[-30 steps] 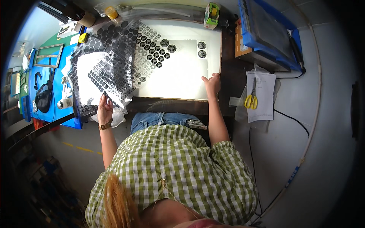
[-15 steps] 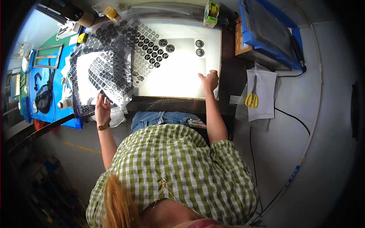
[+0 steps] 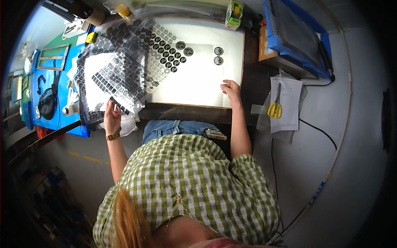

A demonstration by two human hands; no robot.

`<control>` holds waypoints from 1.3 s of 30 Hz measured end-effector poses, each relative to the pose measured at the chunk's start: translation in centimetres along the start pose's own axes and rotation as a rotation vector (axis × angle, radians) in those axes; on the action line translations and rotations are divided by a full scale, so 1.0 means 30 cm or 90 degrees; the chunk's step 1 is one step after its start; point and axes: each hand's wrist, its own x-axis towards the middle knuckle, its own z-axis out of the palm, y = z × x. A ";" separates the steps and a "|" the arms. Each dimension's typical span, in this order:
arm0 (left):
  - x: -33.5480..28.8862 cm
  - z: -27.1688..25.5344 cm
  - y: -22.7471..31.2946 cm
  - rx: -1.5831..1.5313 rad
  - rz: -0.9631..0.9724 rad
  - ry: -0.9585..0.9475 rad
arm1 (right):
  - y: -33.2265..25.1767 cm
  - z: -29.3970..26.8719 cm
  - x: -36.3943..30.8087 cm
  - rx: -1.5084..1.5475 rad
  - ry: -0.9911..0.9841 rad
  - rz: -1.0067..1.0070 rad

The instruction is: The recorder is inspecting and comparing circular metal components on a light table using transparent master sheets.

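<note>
On a lit white panel, a clear film with two round black emblems lies near the right side. My right hand is at the panel's lower right, fingers bent together, and seems to pinch this film's near edge; the see-through edge is hard to make out. To the left, my left hand pinches the near edge of a clear printed sheet with rows of small black shapes. That sheet overlaps other films and white paper. Two more round emblems and a cluster of black discs lie mid-panel.
Yellow-handled scissors rest on a paper sheet at right. A green tape dispenser stands at the back. Blue framed screens sit on a box at far right. A black pouch and white bottle lie left.
My right hand's thumb and fingers have drawn together. The film with two emblems has shifted slightly nearer me. The left hand's sheet has tilted a little; the view has also shifted slightly.
</note>
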 end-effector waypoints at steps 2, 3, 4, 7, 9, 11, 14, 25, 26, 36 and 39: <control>-0.003 0.002 0.007 -0.007 -0.004 0.004 | 0.023 -0.032 -0.010 0.019 -0.034 0.014; -0.006 0.003 0.010 -0.014 -0.006 0.008 | 0.018 -0.041 -0.027 0.037 -0.068 0.026; 0.004 -0.033 0.013 -0.014 -0.014 -0.073 | 0.010 -0.048 -0.045 0.038 -0.084 0.043; 0.008 -0.051 0.010 -0.004 -0.019 -0.062 | 0.005 -0.063 -0.073 0.086 -0.093 0.088; 0.012 -0.047 0.008 -0.001 -0.022 -0.059 | 0.009 -0.067 -0.082 0.108 -0.096 0.092; 0.016 -0.040 0.008 0.002 -0.025 -0.056 | 0.014 -0.070 -0.086 0.130 -0.100 0.095; 0.018 -0.029 0.009 0.017 -0.019 -0.061 | 0.020 -0.070 -0.087 0.125 -0.075 0.077; 0.021 -0.054 0.011 -0.017 -0.027 -0.057 | 0.002 -0.094 -0.080 0.092 -0.046 0.065; 0.020 -0.056 0.011 -0.017 -0.027 -0.056 | 0.000 -0.093 -0.080 0.092 -0.047 0.066; 0.030 -0.063 0.006 -0.025 -0.034 -0.058 | 0.009 -0.106 -0.085 0.091 -0.060 0.051; 0.043 -0.088 -0.001 -0.039 -0.037 -0.050 | -0.007 -0.106 -0.091 0.096 -0.059 0.045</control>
